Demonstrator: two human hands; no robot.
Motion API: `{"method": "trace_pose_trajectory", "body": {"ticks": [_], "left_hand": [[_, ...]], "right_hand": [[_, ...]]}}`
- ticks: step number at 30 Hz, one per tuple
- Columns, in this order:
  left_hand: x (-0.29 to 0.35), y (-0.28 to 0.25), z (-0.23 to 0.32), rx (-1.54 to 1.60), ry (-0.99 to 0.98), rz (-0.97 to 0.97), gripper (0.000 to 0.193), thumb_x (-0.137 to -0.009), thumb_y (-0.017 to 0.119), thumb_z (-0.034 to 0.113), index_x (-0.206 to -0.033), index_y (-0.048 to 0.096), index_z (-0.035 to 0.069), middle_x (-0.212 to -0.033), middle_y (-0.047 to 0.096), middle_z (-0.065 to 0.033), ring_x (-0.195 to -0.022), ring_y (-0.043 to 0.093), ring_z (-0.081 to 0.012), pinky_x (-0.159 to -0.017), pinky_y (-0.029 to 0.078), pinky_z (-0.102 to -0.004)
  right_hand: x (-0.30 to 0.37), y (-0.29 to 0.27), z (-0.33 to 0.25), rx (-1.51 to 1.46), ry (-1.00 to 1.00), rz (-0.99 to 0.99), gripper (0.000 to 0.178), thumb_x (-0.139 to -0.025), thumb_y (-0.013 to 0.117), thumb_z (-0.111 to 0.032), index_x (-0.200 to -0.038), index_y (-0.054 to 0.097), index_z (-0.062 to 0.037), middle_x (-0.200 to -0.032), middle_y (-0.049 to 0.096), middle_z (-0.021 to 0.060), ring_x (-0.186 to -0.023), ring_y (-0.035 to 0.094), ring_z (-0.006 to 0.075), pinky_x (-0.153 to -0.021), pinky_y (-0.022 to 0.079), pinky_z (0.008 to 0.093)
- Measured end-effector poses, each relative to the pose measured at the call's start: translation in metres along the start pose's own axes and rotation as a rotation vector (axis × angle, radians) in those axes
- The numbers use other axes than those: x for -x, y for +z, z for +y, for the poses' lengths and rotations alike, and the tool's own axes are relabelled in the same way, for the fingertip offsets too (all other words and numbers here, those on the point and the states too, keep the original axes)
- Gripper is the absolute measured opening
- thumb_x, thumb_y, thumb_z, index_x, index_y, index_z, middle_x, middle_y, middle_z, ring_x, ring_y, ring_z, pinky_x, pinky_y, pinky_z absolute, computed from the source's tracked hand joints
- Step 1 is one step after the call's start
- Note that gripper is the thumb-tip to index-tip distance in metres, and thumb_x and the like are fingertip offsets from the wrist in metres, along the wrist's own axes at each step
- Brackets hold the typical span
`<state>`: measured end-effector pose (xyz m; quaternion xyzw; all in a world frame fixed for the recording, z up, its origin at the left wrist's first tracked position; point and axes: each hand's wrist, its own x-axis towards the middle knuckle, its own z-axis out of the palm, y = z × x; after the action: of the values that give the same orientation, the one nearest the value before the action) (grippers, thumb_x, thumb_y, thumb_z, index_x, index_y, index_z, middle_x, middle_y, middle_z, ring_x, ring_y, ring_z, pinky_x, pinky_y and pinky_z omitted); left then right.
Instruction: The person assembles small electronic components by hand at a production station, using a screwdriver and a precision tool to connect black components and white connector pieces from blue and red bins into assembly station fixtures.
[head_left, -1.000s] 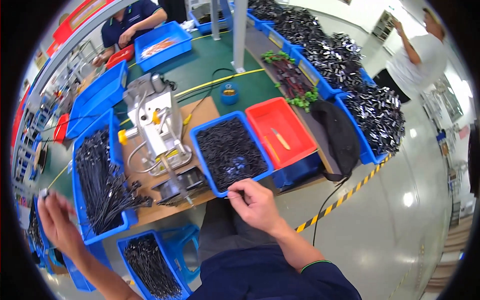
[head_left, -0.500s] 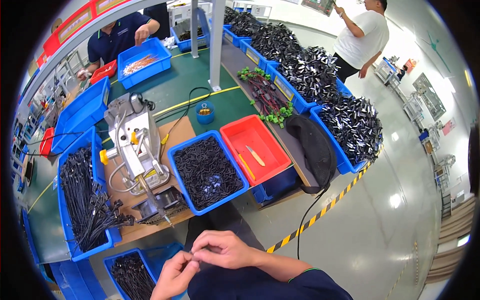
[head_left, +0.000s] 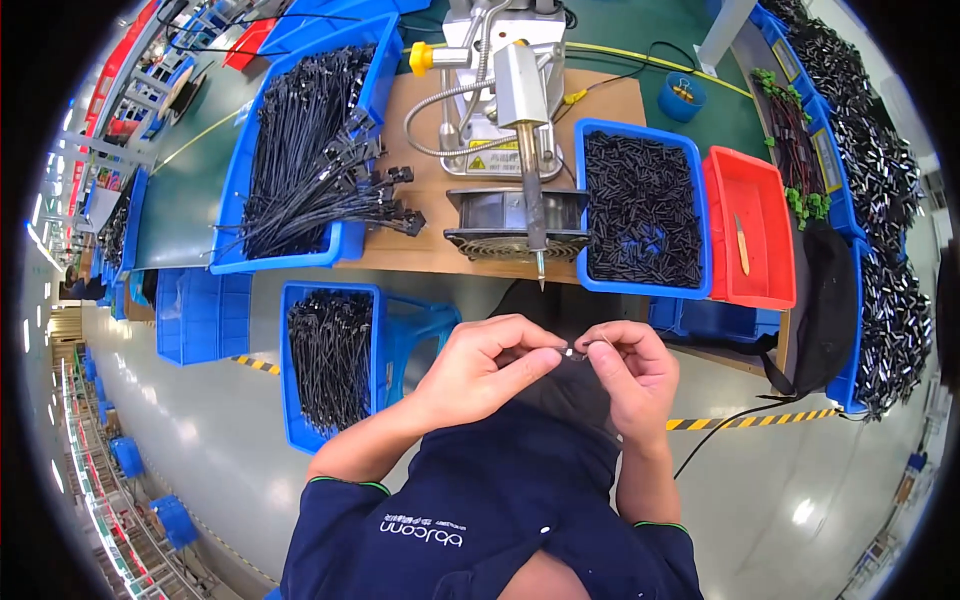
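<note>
My left hand (head_left: 488,362) and my right hand (head_left: 630,370) meet over my lap, just below the table's front edge. Between the fingertips of both hands sits a small black piece with a light metal end (head_left: 572,351); it is too small to tell more. Straight above my hands a soldering iron (head_left: 530,150) points down on a metal stand, with a black fan (head_left: 515,225) behind its tip. A blue bin of small black parts (head_left: 645,205) lies up and to the right of my hands.
A blue bin of black cables with connectors (head_left: 305,160) fills the table's left side. A red bin (head_left: 750,235) holds a small tool. Another blue bin of cables (head_left: 330,360) stands on the floor at my left. A black bag (head_left: 825,300) hangs at the right.
My left hand came in from the far left and my right hand left the bin of black parts; both now meet over my lap. The view swung down toward the table front.
</note>
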<state>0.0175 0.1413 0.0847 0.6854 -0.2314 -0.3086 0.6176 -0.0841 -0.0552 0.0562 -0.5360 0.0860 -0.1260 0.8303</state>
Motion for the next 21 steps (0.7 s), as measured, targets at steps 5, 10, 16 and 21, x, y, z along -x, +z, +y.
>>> {"method": "trace_pose_trajectory", "body": {"ticks": [5,10,16,21], "left_hand": [[-0.0008,0.0015,-0.0015,0.016,0.049,-0.012,0.017,-0.105,0.074,0.010,-0.117,0.076,-0.001,-0.097,0.072,-0.0027,-0.079,0.063,-0.0038,-0.067,0.050,-0.0224],[-0.0026,0.0024,-0.0023,0.005,0.012,-0.034,0.018,-0.104,0.074,0.014,-0.114,0.077,-0.001,-0.096,0.072,-0.0061,-0.081,0.067,-0.0087,-0.070,0.054,-0.0268],[-0.0050,0.0041,-0.0016,-0.016,0.013,-0.031,0.017,-0.104,0.074,0.014,-0.113,0.077,-0.001,-0.094,0.071,-0.0060,-0.081,0.067,-0.0088,-0.070,0.053,-0.0273],[-0.0057,0.0044,-0.0066,-0.062,0.050,-0.008,0.015,-0.102,0.075,0.013,-0.112,0.078,0.001,-0.093,0.071,-0.0077,-0.079,0.068,-0.0123,-0.069,0.053,-0.0289]], "right_hand": [[-0.0021,-0.0010,0.0045,0.091,-0.074,-0.035,0.016,-0.100,0.071,0.007,-0.116,0.071,0.0049,-0.113,0.071,0.0099,-0.097,0.067,0.0106,-0.085,0.055,0.0243],[-0.0011,-0.0014,0.0062,0.111,-0.070,-0.040,0.017,-0.099,0.072,0.008,-0.115,0.072,0.0047,-0.114,0.069,0.0101,-0.096,0.066,0.0102,-0.083,0.053,0.0238],[-0.0016,-0.0045,0.0079,0.118,-0.067,-0.045,0.017,-0.097,0.073,0.008,-0.114,0.073,0.0042,-0.114,0.069,0.0099,-0.095,0.065,0.0097,-0.081,0.051,0.0223],[-0.0018,-0.0016,0.0103,0.205,-0.103,0.004,0.015,-0.095,0.076,0.007,-0.110,0.076,0.0029,-0.111,0.069,0.0070,-0.082,0.058,0.0046,-0.069,0.045,0.0192]]}}
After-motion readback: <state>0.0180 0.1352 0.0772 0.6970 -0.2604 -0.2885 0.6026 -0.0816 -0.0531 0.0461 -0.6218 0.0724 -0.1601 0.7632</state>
